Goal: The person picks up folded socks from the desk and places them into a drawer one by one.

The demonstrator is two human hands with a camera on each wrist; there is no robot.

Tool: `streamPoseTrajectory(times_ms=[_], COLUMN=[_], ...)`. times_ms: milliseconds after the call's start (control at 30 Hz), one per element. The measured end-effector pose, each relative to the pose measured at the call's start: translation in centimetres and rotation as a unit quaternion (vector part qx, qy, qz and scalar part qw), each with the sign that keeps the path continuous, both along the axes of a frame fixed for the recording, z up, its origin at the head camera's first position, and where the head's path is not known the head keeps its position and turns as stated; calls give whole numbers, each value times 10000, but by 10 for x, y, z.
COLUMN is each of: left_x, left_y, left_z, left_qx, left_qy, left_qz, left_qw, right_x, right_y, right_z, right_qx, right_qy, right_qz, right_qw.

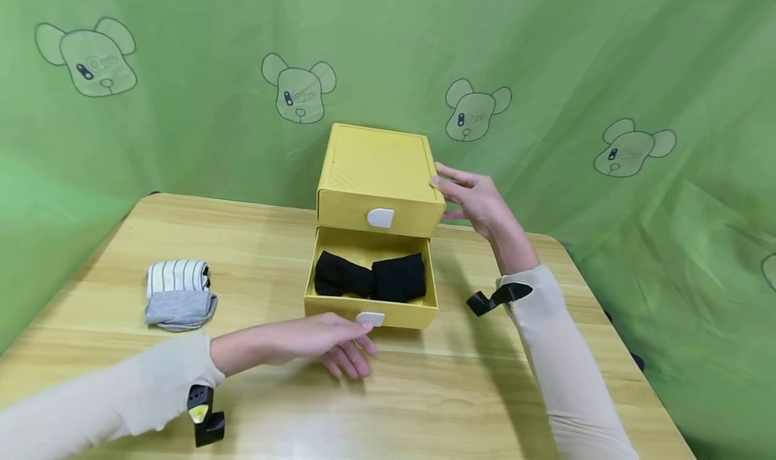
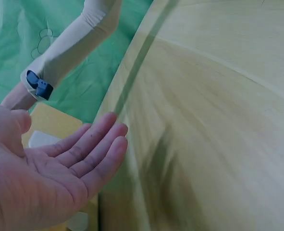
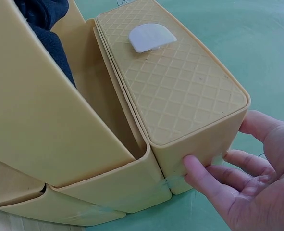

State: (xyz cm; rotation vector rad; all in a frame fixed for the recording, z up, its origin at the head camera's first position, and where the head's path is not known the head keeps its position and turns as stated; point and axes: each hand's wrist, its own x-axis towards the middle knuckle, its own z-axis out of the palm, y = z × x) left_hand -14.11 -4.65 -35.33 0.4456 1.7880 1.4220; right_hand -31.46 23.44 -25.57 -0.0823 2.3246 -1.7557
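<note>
A yellow drawer box (image 1: 378, 160) stands at the table's back, its upper drawer pushed in, with a white tab handle (image 1: 380, 217). Below it the lower drawer (image 1: 370, 242) is pulled out, holding two folded black cloth pieces (image 1: 399, 278). My left hand (image 1: 315, 339) hovers in front of that drawer, fingers extended and palm bare in the left wrist view. Its thumb overlaps the drawer's white tab (image 1: 371, 318); whether it touches cannot be told. My right hand (image 1: 475, 197) rests its spread fingers against the box's right side, also seen in the right wrist view.
A striped folded cloth (image 1: 178, 276) and a grey folded cloth (image 1: 180, 310) lie together on the left of the wooden table (image 1: 261, 244). A green curtain (image 1: 388, 49) with bear heads hangs behind the table and along its sides.
</note>
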Motion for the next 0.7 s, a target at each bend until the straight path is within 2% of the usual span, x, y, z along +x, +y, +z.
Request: streamPoseTrajectory(times_ms=[133,367,533,700], left_x=[-2,-5,-6,-6], left_y=[0,4,5,6], left_z=[-8,-14,-16,-17], left_qx=[86,328,380,387], left_qy=[-200,-337,-291,-78], left_qz=[268,300,346,467], left_qw=[9994,9984,9983,9981], right_x=[1,1,1,1], right_y=[0,0,-1,0], right_z=[-1,0,0,0], right_qx=[-19,-56,-73,-56], right_qy=[15,34,25,32], right_qz=[-34,-17,-12,-16], right_qw=[10000,10000,10000,10000])
